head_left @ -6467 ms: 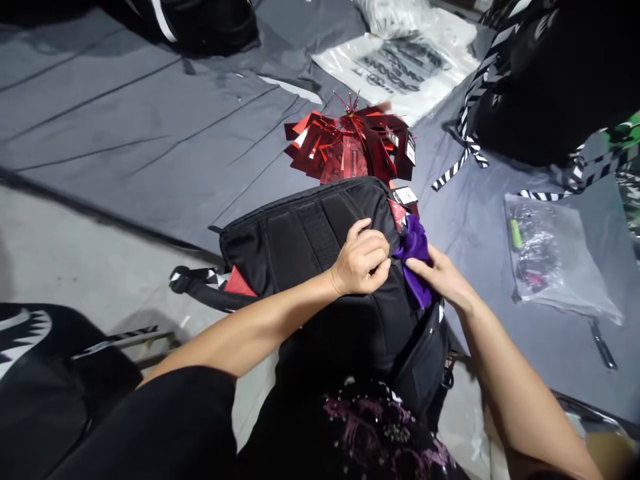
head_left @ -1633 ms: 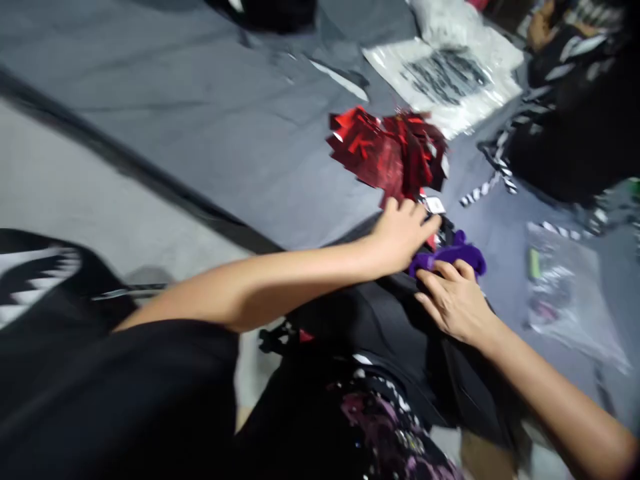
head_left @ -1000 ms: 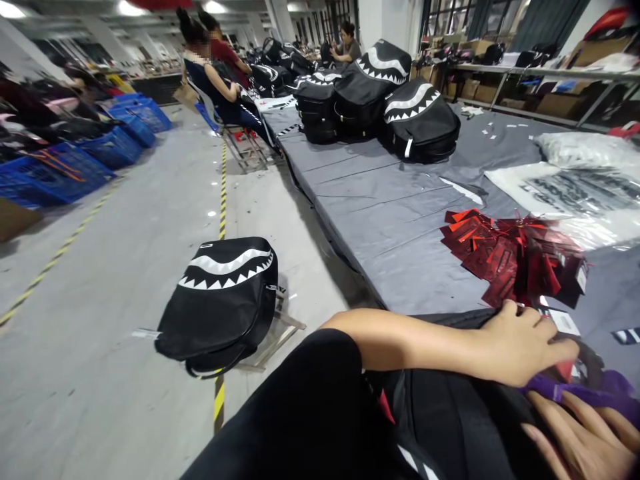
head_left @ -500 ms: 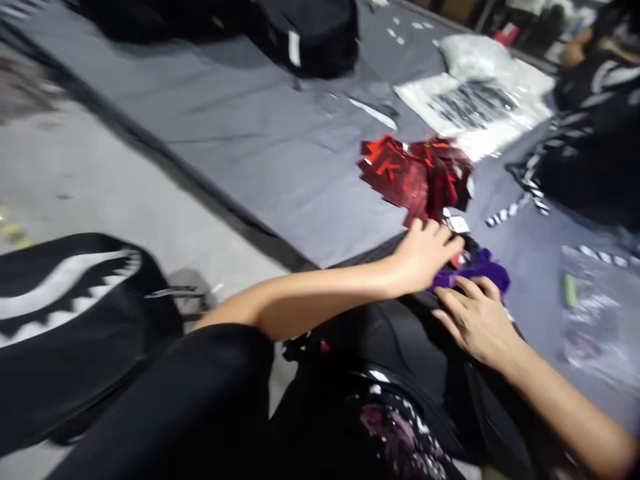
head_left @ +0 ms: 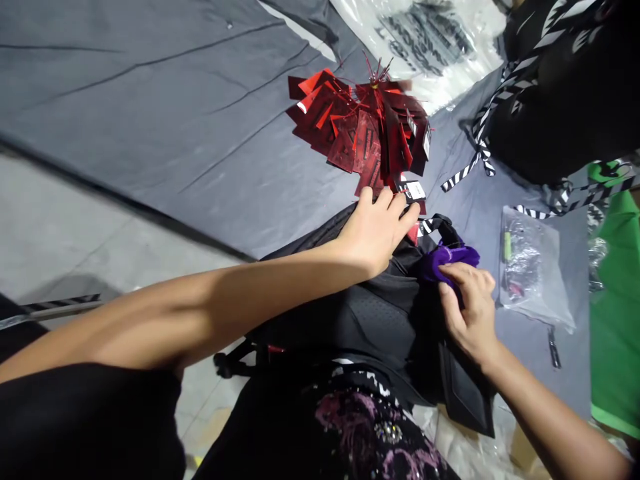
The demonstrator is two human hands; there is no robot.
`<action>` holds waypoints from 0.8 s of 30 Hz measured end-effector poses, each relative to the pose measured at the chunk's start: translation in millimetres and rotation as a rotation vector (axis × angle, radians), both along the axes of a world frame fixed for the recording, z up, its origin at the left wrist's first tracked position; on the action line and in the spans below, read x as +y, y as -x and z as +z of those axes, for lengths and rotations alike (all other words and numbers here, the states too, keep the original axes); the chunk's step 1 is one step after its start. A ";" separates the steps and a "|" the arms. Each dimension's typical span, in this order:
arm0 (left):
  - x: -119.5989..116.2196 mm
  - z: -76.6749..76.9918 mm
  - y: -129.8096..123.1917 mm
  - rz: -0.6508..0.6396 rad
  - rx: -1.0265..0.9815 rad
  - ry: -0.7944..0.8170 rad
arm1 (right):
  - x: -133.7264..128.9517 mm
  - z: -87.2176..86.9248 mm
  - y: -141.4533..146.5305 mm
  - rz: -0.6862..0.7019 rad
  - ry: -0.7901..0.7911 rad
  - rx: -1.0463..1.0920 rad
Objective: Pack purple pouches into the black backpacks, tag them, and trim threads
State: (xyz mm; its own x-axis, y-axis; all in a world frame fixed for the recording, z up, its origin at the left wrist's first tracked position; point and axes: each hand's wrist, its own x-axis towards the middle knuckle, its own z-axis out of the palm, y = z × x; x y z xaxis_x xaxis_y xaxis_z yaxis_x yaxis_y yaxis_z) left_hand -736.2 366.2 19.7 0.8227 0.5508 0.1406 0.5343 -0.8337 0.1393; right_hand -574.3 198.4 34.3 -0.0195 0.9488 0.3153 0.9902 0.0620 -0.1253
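A black backpack (head_left: 370, 320) lies partly over the table's near edge, in front of my body. My left hand (head_left: 373, 233) rests on its upper part, palm down, with the fingers stretched and a little apart. A tag with a white label (head_left: 414, 191) lies just beyond those fingertips. My right hand (head_left: 473, 303) pinches a piece of purple plush cloth (head_left: 450, 257) between thumb and fingers at the bag's top. Next to the cloth is a black strap loop (head_left: 445, 227). A fanned bundle of red tags (head_left: 367, 130) with thin red strings lies ahead of my left hand.
Grey cloth (head_left: 200, 100) covers the table. Farther off lies a clear plastic package (head_left: 430, 40). A black bag with striped cords (head_left: 560, 113) stands at upper right, above a small clear pouch (head_left: 535, 267). Green material (head_left: 617, 307) lies at the right edge.
My view has swung right and closer, bringing the green material into sight. My left hand stays on the backpack; my right hand's fingers have closed more on the purple cloth.
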 end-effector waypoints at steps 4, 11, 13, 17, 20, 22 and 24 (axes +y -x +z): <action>0.3 2.0 0.3 0.013 0.008 0.033 | 30.1 2.6 20.2 0.225 0.160 -0.062; 1.0 3.9 -1.5 0.015 0.016 0.076 | 45.1 6.3 12.9 0.415 0.330 -0.359; 0.8 2.0 -1.9 0.015 0.011 0.055 | 44.7 5.7 12.3 0.429 0.337 -0.346; 0.5 -0.5 -1.2 0.019 0.007 0.052 | 48.3 4.6 16.3 0.432 0.373 -0.363; 0.7 -0.1 -0.9 0.016 -0.004 0.068 | 50.9 5.6 17.2 0.441 0.377 -0.364; 1.0 0.4 -1.1 0.014 -0.009 0.087 | 51.7 6.2 16.4 0.465 0.382 -0.367; 1.3 0.6 -1.5 0.014 -0.012 0.110 | 51.9 6.3 15.2 0.468 0.391 -0.375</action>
State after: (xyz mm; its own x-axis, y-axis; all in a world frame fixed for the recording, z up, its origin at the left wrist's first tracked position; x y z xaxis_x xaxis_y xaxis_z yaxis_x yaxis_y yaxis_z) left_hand -734.6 367.6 20.3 0.8134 0.5748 0.0892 0.5434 -0.8056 0.2359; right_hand -589.5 250.3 40.5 -0.4921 0.8568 -0.1540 0.8517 0.5105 0.1183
